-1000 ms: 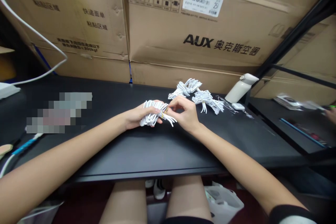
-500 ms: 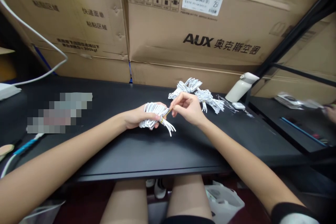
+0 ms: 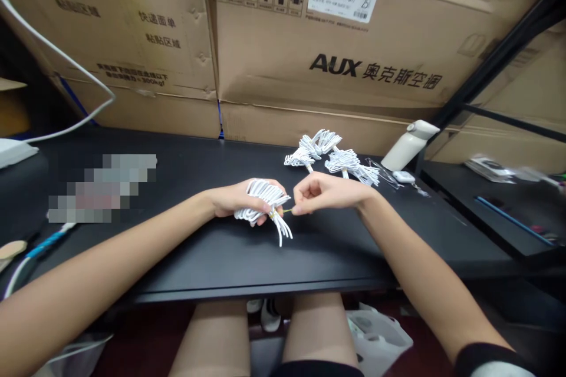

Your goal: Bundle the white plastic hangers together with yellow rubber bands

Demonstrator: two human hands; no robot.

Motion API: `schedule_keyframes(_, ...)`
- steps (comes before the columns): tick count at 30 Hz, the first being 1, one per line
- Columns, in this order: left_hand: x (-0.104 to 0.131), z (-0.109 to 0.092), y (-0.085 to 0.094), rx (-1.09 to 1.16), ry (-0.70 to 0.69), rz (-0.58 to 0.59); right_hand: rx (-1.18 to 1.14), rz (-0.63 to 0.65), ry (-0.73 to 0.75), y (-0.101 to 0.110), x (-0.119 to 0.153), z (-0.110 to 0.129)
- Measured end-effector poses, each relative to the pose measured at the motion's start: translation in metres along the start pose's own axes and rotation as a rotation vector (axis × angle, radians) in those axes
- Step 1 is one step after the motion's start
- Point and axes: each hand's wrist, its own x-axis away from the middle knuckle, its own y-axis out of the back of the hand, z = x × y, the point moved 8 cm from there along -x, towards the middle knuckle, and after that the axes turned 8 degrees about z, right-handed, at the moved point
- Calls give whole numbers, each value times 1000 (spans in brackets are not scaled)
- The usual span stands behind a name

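My left hand is closed around a bundle of looped white cords, its thumb pressed across the front. Loose cord ends fan out below the thumb toward the table's front edge. A thin yellow rubber band goes round the neck of the bundle and is pulled taut to the right. My right hand pinches the far end of that band between thumb and fingers. Behind my right hand, several similar tied bundles of white cord lie on the black table.
Large cardboard boxes stand along the back. A white bottle leans at the right, with a small white case before it. A blurred-out item and a white cable are at left; a plastic bag is below.
My right hand has moved slightly right and down, turning its wrist and drawing the rubber band out straight. My left hand keeps its grip; the cord ends now hang more downward.
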Motion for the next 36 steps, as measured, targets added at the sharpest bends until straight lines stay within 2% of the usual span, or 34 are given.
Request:
schedule_keyframes(2,0,-2,0,-16,-12,-5,-277,-68,91,6,-6,-2)
schedule_keyframes(5,3,-12,12,-27,-104,-138,-668,-293,206,24,-13,-14)
schedule_keyframes(7,6,-17,22,-16,-172,-247,-774,-465,270,36,-12,-21)
schedule_keyframes(9,7,-20,25,-10,-211,-300,-806,-589,349,43,-8,-21)
schedule_keyframes(13,4,-22,22,-54,-258,-357,-812,-638,452,44,-4,-16)
schedule_keyframes(15,5,-23,22,-87,-283,-413,-734,-652,465,43,-4,-14)
schedule_keyframes(16,6,-24,21,-100,-294,-433,-660,-691,474,45,-3,-14)
schedule_keyframes(20,5,-28,15,-132,-317,-437,-287,-978,527,52,11,-12)
schedule_keyframes(22,5,-29,12,-153,-315,-430,-217,-1062,518,52,14,-14)
schedule_keyframes(25,3,-27,10,-207,-303,-428,-324,-1103,465,52,12,-24)
schedule_keyframes(27,1,-24,8,-264,-309,-413,-512,-1106,410,51,9,-35)
schedule_keyframes(30,-1,-21,3,-453,-301,-400,-842,-1029,343,46,-2,-51)
schedule_keyframes(33,2,-23,4,-685,-268,-486,-992,-946,348,42,-8,-51)
schedule_keyframes(36,8,-29,6,-794,-275,-563,-988,-910,383,42,-8,-44)
